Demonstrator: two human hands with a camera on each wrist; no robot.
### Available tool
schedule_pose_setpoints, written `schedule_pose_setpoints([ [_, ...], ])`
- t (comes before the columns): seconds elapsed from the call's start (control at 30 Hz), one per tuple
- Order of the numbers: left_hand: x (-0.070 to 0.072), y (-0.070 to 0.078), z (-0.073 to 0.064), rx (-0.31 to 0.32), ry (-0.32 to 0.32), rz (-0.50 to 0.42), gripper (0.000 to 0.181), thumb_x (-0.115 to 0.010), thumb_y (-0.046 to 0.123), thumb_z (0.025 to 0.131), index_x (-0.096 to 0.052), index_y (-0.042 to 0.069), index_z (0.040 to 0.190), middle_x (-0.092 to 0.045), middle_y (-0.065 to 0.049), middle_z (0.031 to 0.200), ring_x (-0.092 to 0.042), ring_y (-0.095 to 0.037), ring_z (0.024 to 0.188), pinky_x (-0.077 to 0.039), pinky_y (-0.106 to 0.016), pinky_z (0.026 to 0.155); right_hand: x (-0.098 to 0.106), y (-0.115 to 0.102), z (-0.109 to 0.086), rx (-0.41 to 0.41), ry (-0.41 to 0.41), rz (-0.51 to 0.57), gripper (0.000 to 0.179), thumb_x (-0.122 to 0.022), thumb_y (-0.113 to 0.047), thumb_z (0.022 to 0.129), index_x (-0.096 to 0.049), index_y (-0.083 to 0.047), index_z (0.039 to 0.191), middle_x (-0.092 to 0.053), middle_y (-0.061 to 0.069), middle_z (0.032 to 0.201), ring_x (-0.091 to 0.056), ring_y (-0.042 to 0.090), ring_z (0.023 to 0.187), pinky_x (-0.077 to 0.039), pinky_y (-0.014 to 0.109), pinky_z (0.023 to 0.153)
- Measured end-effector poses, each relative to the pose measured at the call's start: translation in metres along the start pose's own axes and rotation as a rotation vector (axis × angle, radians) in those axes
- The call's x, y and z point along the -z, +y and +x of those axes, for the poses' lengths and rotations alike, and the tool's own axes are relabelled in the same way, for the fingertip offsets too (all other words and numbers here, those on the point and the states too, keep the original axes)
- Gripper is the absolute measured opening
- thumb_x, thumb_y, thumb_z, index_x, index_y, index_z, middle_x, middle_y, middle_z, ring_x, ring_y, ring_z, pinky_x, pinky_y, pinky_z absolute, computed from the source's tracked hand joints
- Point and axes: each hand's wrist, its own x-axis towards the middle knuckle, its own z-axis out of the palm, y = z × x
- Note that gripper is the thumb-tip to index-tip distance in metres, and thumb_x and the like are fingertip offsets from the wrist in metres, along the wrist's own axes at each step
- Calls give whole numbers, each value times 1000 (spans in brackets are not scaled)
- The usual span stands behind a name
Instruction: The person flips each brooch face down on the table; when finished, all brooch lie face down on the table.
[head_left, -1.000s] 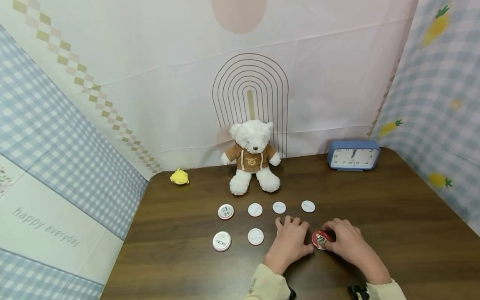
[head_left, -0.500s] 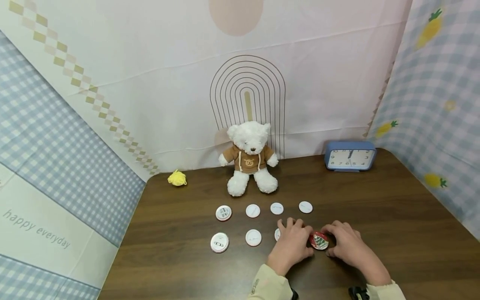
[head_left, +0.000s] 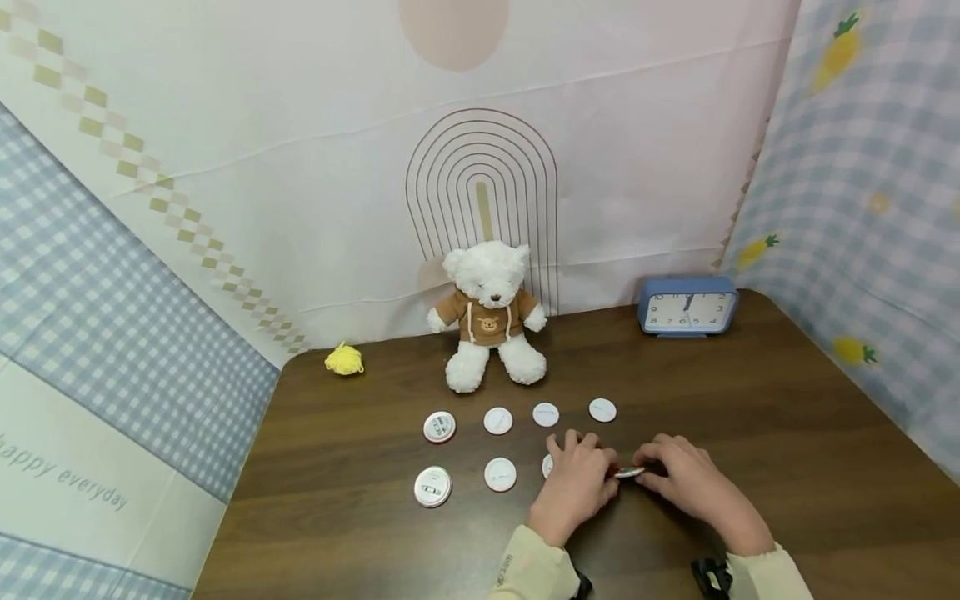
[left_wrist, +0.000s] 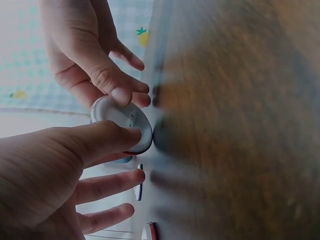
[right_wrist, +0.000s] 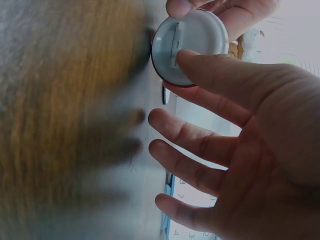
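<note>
A round pin-back button badge (head_left: 628, 472) stands on edge just over the table, between my two hands. My left hand (head_left: 576, 479) pinches one side of it, its thumb on the white back in the left wrist view. From the other side my right hand (head_left: 686, 479) holds it between thumb and index finger, the remaining fingers spread. In the right wrist view the badge's pale back (right_wrist: 202, 37) and its metal pin (right_wrist: 175, 42) face the camera. Another badge (head_left: 547, 467) is partly hidden behind my left hand.
Several badges lie white side up in two rows, among them a far-right one (head_left: 602, 410) and a near-left one (head_left: 432, 487). Behind them sit a white teddy bear (head_left: 489, 321), a blue clock (head_left: 687, 307) and a yellow yarn ball (head_left: 344, 359) on the brown table (head_left: 337, 542).
The badge's red face with a tree picture was turned up earlier; now it is tipped on edge. My left hand has come to grip it too. The head view has shifted slightly.
</note>
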Motion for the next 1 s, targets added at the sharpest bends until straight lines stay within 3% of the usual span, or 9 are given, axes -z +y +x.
schedule_pose_setpoints([
  [0.5, 5, -5, 0, 37, 64, -58, 5, -75, 29, 88, -73, 25, 91, -60, 4, 94, -51, -23, 97, -38, -54, 87, 3, -5, 5, -20, -10, 31, 9, -78, -17, 87, -70, -20, 86, -59, -7, 86, -55, 20, 82, -41, 45, 67],
  [1.0, 0, 2, -1, 71, 119, 21, 14, -79, 30, 81, -69, 20, 82, -63, -1, 93, -54, -26, 95, -40, -61, 87, -2, -9, 9, -68, -7, 11, 17, -82, -15, 82, -68, -12, 90, -58, -3, 87, -55, 21, 83, -42, 50, 69],
])
